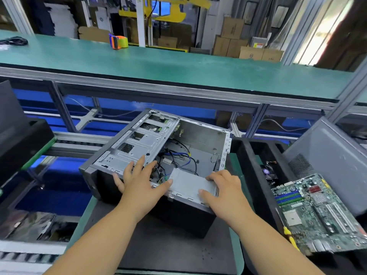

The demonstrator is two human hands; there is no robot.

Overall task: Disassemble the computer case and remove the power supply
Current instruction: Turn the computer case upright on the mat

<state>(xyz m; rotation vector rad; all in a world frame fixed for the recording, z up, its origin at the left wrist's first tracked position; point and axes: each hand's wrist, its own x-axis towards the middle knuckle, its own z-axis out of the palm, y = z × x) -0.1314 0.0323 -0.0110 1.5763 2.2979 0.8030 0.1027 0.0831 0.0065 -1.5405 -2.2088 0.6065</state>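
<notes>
An open computer case (202,135) lies on its side on a dark mat, tilted, with its inside facing me. The grey metal power supply (188,185) sits in the near corner of the case. My right hand (220,189) grips its right end, fingers curled over the far edge and thumb on top. My left hand (139,179) lies with spread fingers over the case's near rim, next to the drive cage (139,143), its thumb touching the power supply's left edge. Black and blue cables (178,157) trail loose inside the case.
A green motherboard (315,211) lies in a black tray (250,167) at the right, beside a grey side panel (333,161). A raised green shelf (178,64) with a tape dispenser (119,41) runs behind. A black tray (17,147) stands at the left.
</notes>
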